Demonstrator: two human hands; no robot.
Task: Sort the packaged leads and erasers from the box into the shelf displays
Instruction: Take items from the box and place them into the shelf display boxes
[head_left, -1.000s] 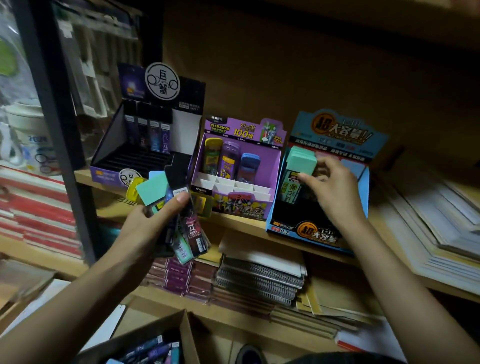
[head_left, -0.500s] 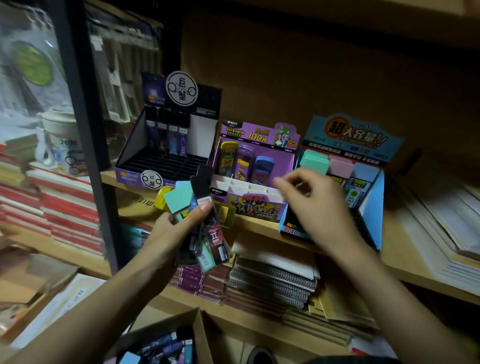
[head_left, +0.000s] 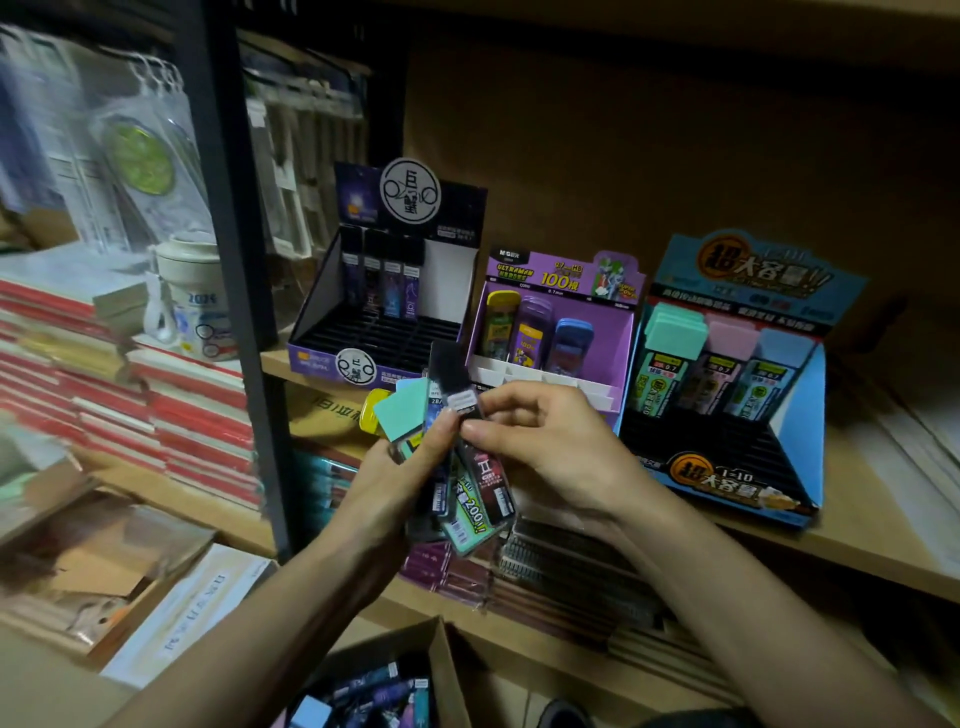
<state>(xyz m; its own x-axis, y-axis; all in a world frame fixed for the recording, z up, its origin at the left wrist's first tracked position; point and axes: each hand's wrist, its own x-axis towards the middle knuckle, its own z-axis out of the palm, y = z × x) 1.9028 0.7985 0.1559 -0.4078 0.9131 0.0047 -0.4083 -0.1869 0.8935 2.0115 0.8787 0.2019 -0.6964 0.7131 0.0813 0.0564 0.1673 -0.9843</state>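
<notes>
My left hand (head_left: 395, 483) grips a fanned bunch of lead packs (head_left: 470, 499), with a teal-topped one (head_left: 402, 413) and a yellow one at its left. My right hand (head_left: 550, 441) pinches the top of a black lead pack (head_left: 457, 382) in that bunch. Behind them on the shelf stand three displays: a black-purple one (head_left: 384, 306) holding a few dark packs, a purple one (head_left: 550, 322) with yellow, purple and blue cases, and a blue one (head_left: 732, 374) with teal, pink and blue packs. The cardboard box (head_left: 395, 680) with more packs sits below.
A black shelf post (head_left: 234, 260) stands left of the displays. Stacks of red notebooks (head_left: 171, 415) and a white mug (head_left: 192, 296) fill the left shelf. Spiral notebooks (head_left: 566, 566) lie on the lower shelf, papers (head_left: 914, 431) at the far right.
My right hand left the blue display, where it set a teal pack, and came back to the bunch in my left hand. It now pinches a black pack.
</notes>
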